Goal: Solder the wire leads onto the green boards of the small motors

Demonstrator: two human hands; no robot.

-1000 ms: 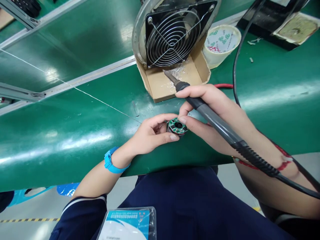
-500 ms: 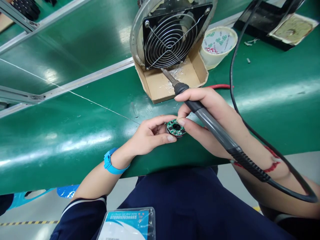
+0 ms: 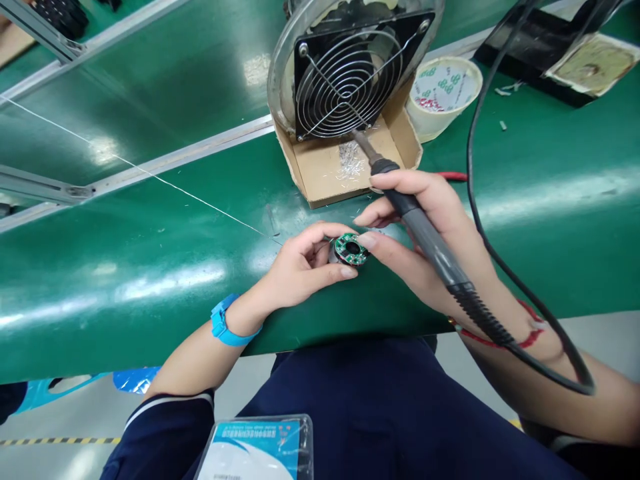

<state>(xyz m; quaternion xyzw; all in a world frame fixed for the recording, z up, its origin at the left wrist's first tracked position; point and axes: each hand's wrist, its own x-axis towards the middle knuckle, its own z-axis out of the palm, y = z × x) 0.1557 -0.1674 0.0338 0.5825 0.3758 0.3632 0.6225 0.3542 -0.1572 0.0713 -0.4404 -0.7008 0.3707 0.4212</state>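
Across the view lies the green desk (image 3: pixel 130 333), its near edge at the person's waist. By the far edge stands a fan (image 3: pixel 349 87); toward the far right corner is a black stand (image 3: pixel 523 73). A box (image 3: pixel 330 190) sits before the fan, with a pot (image 3: pixel 425 127) just beside it on the right.

Close to the middle of the near edge, the right hand (image 3: pixel 455 237) is wrapped round an iron (image 3: pixel 433 240), whose tip points toward the far edge, over the box and well apart from the work. The left hand (image 3: pixel 305 267) is clamped on a round board (image 3: pixel 345 256) and the body (image 3: pixel 332 253) under it, also near the middle of that edge. The right thumb overlaps the board's right rim; whether it presses there I cannot tell.

Judging by this, the board is already seated on its body and carries its small parts. No joint is being heated, since the iron is away from it; which joints are finished is too small to tell. A thin wire (image 3: pixel 130 164), probably solder, runs from the far left to the left hand, so some iron work seems left. Smallest are the clippings (image 3: pixel 351 160) lying in the box.
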